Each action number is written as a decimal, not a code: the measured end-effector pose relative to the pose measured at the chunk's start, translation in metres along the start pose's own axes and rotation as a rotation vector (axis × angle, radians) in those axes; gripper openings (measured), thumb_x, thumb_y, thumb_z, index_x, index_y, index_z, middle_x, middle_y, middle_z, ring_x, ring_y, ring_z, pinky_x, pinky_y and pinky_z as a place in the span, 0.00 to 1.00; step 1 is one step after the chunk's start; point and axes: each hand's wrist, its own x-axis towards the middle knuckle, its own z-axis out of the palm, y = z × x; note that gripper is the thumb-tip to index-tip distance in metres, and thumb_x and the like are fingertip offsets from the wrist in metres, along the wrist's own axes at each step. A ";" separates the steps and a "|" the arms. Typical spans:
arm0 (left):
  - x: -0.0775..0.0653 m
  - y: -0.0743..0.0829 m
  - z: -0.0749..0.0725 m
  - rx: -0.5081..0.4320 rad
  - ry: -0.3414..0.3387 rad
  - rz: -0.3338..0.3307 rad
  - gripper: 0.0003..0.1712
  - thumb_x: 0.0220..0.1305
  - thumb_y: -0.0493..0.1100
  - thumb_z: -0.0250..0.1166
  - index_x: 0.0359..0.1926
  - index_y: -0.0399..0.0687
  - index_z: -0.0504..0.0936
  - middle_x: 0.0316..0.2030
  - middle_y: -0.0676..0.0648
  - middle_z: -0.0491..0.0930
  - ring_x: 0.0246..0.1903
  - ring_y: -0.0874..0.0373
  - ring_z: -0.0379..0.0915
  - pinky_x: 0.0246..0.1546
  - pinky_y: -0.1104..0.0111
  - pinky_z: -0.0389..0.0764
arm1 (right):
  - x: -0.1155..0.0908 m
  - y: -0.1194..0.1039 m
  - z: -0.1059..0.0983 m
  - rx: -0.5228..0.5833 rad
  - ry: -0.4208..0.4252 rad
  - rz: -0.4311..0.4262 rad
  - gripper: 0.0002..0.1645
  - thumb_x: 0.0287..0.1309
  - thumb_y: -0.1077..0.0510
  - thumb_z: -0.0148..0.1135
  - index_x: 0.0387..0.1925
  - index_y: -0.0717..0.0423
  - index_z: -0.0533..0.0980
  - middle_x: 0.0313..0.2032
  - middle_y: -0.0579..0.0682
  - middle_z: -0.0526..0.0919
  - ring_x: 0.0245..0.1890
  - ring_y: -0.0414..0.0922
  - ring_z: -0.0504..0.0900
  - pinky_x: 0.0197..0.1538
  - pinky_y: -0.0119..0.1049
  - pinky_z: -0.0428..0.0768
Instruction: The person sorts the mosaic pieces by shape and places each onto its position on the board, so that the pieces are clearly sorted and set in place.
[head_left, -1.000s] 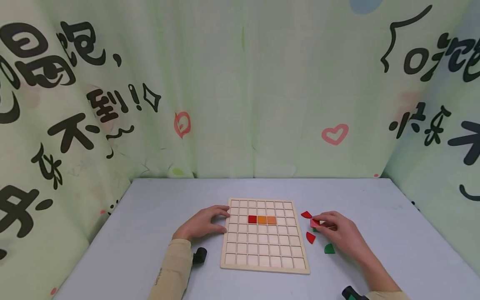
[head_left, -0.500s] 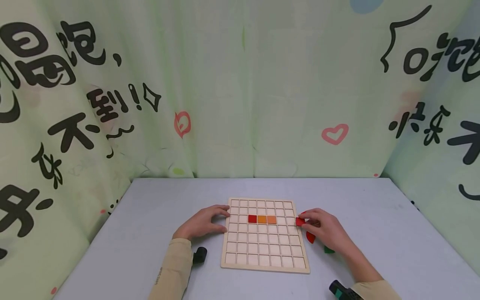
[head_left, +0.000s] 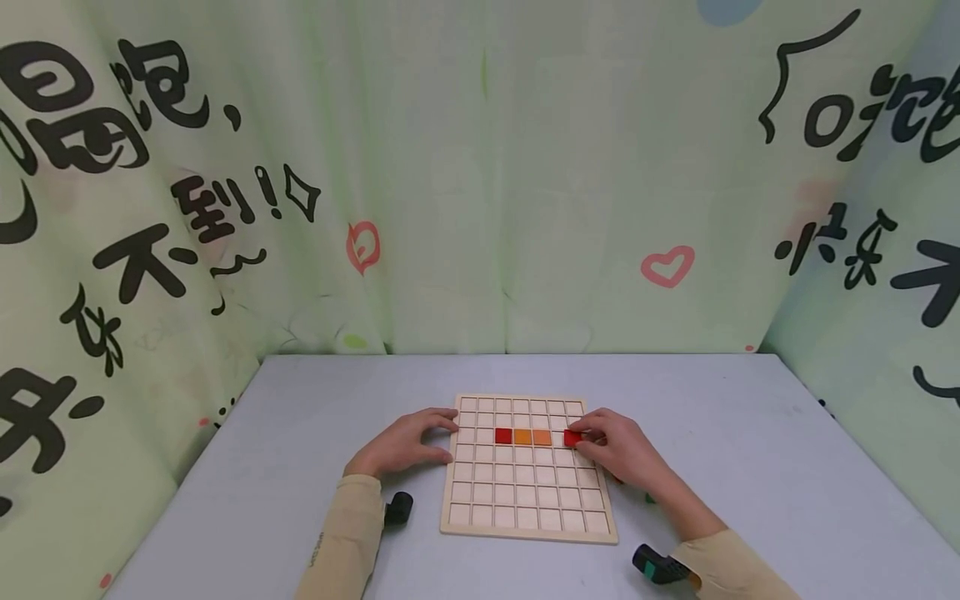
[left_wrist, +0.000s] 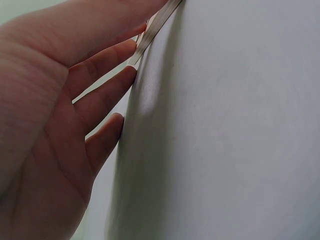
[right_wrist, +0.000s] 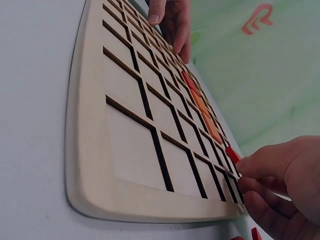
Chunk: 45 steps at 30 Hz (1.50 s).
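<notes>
A wooden grid board (head_left: 525, 537) lies on the table. One red square tile (head_left: 503, 436) and two orange tiles (head_left: 532, 437) sit side by side in its third row from the far edge. My right hand (head_left: 618, 450) pinches another red square tile (head_left: 572, 437) over that row, near the board's right side. In the right wrist view this red tile (right_wrist: 232, 155) tilts between thumb and fingers; whether it touches the board I cannot tell. My left hand (head_left: 408, 440) rests its loosely extended fingers (left_wrist: 107, 95) against the board's left edge.
Just showing beyond the right forearm are a red piece (head_left: 617, 479) and a green piece (head_left: 649, 498), mostly hidden. Black wrist cameras sit by the left sleeve (head_left: 352, 533) and right sleeve (head_left: 731, 562). A printed curtain (head_left: 510, 250) hangs behind the table (head_left: 322, 400).
The right hand has carried the red square tile leftward from the loose pieces beside the board to over its right columns. My left hand has stayed at the board's edge.
</notes>
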 end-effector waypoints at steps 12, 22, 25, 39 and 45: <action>-0.001 0.001 0.001 0.000 -0.003 0.003 0.24 0.56 0.44 0.74 0.54 0.48 0.81 0.67 0.50 0.68 0.69 0.49 0.58 0.68 0.53 0.63 | 0.008 -0.004 0.010 -0.023 -0.010 0.026 0.12 0.56 0.66 0.67 0.43 0.58 0.83 0.42 0.50 0.80 0.37 0.43 0.78 0.42 0.40 0.81; -0.003 0.005 -0.001 -0.013 -0.007 0.001 0.24 0.57 0.43 0.73 0.54 0.47 0.81 0.67 0.50 0.68 0.70 0.49 0.58 0.68 0.54 0.63 | 0.011 -0.006 0.012 -0.037 -0.025 -0.007 0.12 0.56 0.66 0.67 0.43 0.58 0.84 0.41 0.49 0.81 0.34 0.41 0.74 0.38 0.37 0.78; -0.003 0.005 -0.001 -0.013 -0.008 0.007 0.24 0.57 0.43 0.73 0.55 0.46 0.81 0.67 0.49 0.68 0.70 0.49 0.58 0.68 0.54 0.63 | 0.011 -0.006 0.013 -0.034 -0.022 -0.016 0.12 0.55 0.66 0.67 0.43 0.58 0.84 0.41 0.49 0.81 0.34 0.40 0.74 0.38 0.37 0.77; -0.002 0.004 -0.001 -0.002 -0.004 0.001 0.24 0.56 0.44 0.73 0.55 0.47 0.81 0.67 0.50 0.68 0.70 0.49 0.58 0.68 0.54 0.63 | 0.012 -0.006 0.012 -0.032 -0.006 -0.034 0.11 0.55 0.66 0.67 0.42 0.58 0.84 0.39 0.49 0.81 0.34 0.41 0.75 0.37 0.37 0.77; -0.001 0.003 0.000 -0.004 -0.004 0.000 0.24 0.56 0.44 0.73 0.55 0.48 0.81 0.67 0.50 0.68 0.70 0.49 0.58 0.68 0.54 0.63 | 0.012 -0.007 0.013 -0.026 -0.015 -0.018 0.11 0.56 0.66 0.66 0.42 0.58 0.83 0.38 0.49 0.81 0.34 0.42 0.74 0.38 0.38 0.77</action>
